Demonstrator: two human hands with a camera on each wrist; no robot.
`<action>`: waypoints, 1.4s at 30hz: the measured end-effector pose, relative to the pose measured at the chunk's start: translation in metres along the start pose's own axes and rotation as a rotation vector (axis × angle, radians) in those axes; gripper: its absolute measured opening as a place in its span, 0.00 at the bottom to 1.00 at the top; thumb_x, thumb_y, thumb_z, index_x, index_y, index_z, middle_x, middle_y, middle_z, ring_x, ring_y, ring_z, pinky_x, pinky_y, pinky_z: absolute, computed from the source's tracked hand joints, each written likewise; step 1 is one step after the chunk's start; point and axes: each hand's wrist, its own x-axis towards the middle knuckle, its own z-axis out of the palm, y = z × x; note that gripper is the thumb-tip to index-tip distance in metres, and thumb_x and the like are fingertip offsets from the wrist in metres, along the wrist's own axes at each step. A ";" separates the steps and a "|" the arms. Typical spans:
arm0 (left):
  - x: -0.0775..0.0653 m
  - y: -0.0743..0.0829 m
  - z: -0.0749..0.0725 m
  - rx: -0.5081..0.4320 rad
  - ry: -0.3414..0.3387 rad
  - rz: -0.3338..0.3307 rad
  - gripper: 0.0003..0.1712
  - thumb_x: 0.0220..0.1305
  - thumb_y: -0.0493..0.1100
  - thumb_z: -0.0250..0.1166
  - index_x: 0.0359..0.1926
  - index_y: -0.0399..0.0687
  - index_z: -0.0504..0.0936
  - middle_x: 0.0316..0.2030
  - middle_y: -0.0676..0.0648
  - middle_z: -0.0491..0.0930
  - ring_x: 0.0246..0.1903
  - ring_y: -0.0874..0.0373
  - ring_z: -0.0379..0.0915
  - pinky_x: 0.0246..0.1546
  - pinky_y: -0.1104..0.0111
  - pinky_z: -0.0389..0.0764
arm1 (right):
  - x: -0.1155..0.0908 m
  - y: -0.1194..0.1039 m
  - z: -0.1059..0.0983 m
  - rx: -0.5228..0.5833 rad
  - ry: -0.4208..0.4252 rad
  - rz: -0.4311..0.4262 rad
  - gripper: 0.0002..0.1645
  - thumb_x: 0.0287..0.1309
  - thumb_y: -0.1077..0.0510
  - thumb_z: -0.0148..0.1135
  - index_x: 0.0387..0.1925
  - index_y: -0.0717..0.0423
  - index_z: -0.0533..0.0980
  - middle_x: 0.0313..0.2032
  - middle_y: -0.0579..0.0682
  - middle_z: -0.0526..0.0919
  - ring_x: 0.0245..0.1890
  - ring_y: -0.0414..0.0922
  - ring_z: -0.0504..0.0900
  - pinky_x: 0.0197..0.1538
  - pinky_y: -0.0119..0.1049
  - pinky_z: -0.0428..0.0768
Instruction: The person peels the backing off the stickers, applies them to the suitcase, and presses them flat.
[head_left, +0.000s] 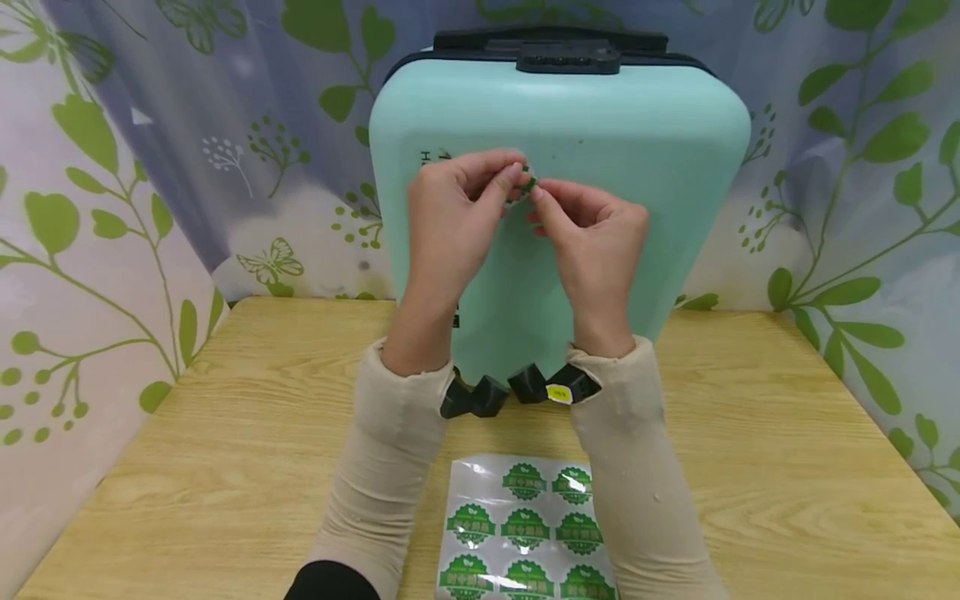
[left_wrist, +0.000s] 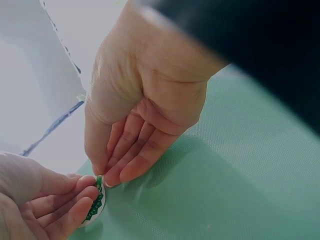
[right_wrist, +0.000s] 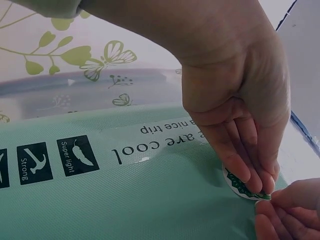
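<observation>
A small round green-and-white sticker (head_left: pixel 529 184) is between both hands, in front of the upper face of a mint-green suitcase (head_left: pixel 645 125). My left hand (head_left: pixel 459 212) pinches one edge of it between thumb and fingers. My right hand (head_left: pixel 597 237) pinches the edge from the other side, its other fingers curled loosely. In the left wrist view the sticker (left_wrist: pixel 95 209) shows a green jagged border and white rim, and its edge looks bent up at the fingertips. Fingers cover much of the sticker (right_wrist: pixel 236 184) in the right wrist view. Whether it touches the suitcase, I cannot tell.
The suitcase stands upright at the back of a wooden table (head_left: pixel 750 433), with a black handle and lock (head_left: pixel 567 57) on top. A glossy sheet (head_left: pixel 477 477) of green stickers lies near the front edge, partly under the right forearm. Patterned curtains (head_left: pixel 285 208) hang behind.
</observation>
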 end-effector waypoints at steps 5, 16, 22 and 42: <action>-0.001 -0.001 0.001 -0.004 -0.002 -0.012 0.09 0.63 0.37 0.62 0.41 0.37 0.86 0.33 0.43 0.85 0.32 0.59 0.82 0.34 0.72 0.79 | -0.002 0.001 -0.002 0.014 -0.006 0.017 0.09 0.52 0.63 0.68 0.33 0.67 0.84 0.28 0.56 0.86 0.25 0.42 0.84 0.33 0.34 0.82; -0.001 -0.003 0.001 -0.033 -0.006 -0.049 0.10 0.61 0.38 0.64 0.41 0.38 0.86 0.33 0.44 0.86 0.32 0.61 0.82 0.32 0.71 0.80 | -0.005 0.004 -0.004 -0.014 -0.025 0.042 0.09 0.54 0.63 0.66 0.34 0.67 0.84 0.29 0.57 0.86 0.26 0.41 0.84 0.35 0.34 0.82; -0.001 -0.005 0.000 -0.062 -0.018 -0.059 0.10 0.61 0.37 0.64 0.41 0.37 0.86 0.33 0.43 0.86 0.31 0.62 0.82 0.31 0.70 0.80 | -0.007 0.005 -0.005 -0.026 -0.030 0.037 0.10 0.56 0.63 0.65 0.36 0.67 0.83 0.31 0.58 0.86 0.27 0.40 0.84 0.35 0.34 0.82; -0.008 -0.014 0.002 -0.050 -0.082 -0.078 0.11 0.62 0.38 0.63 0.42 0.38 0.85 0.35 0.44 0.86 0.32 0.61 0.82 0.32 0.70 0.80 | -0.028 0.013 -0.024 -0.034 -0.130 0.014 0.14 0.56 0.57 0.66 0.37 0.66 0.83 0.29 0.53 0.86 0.27 0.46 0.85 0.34 0.40 0.83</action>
